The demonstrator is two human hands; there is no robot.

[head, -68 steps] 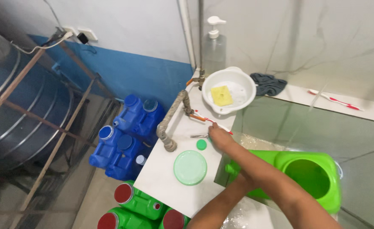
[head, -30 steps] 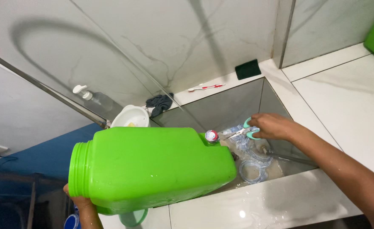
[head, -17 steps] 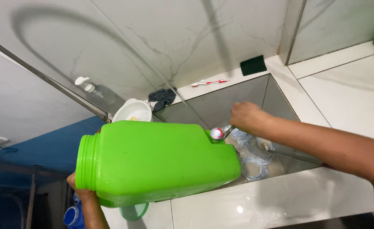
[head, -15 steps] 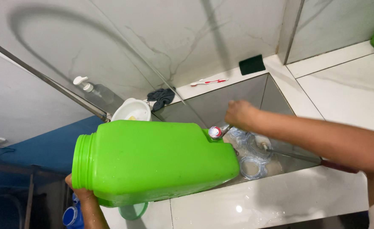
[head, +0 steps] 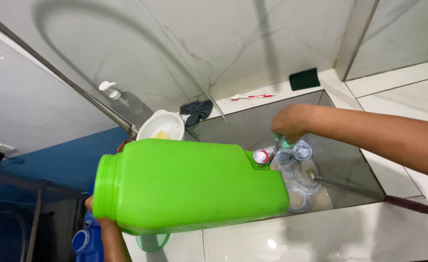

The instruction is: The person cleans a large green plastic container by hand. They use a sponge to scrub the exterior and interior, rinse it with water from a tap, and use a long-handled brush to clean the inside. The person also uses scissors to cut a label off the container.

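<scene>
**Inspector A:** Containers first. What sits centre frame?

**Inspector B:** A large bright green plastic jug (head: 189,187), lying on its side across the sink edge, wide open mouth toward the left of the frame. Its contents cannot be seen. A small red-and-white cap (head: 261,156) sits on its upper right corner.

**A:** Hands?

**B:** The left hand (head: 99,218), lower left, grips the jug at its mouth end from beneath; only part of it shows, fingers curled against the plastic. The right hand (head: 291,122), right of centre, is closed around scissors with pale green handles (head: 278,145), whose metal tip meets the cap.

**A:** Other vessels?

**B:** A white bowl (head: 161,125) above the jug holds something yellow, partly hidden. A clear pump bottle (head: 126,103) stands against the wall, upper left. Blue jugs (head: 85,240) show at lower left, beside a pale green lid (head: 152,242) under the green jug.

**A:** The sink?

**B:** A grey basin (head: 342,160), right of centre, containing clear plastic rings and caps (head: 299,167) in shallow murky water, plus a long rod (head: 369,195) crossing its rim.

**A:** Surface and room?

**B:** A glossy white tiled counter (head: 330,237), wet. On the back ledge: a dark cloth (head: 198,109), a red-and-white toothbrush (head: 253,97), a dark green scouring pad (head: 304,78). Marbled white wall tiles above; a blue wall at far left.
</scene>
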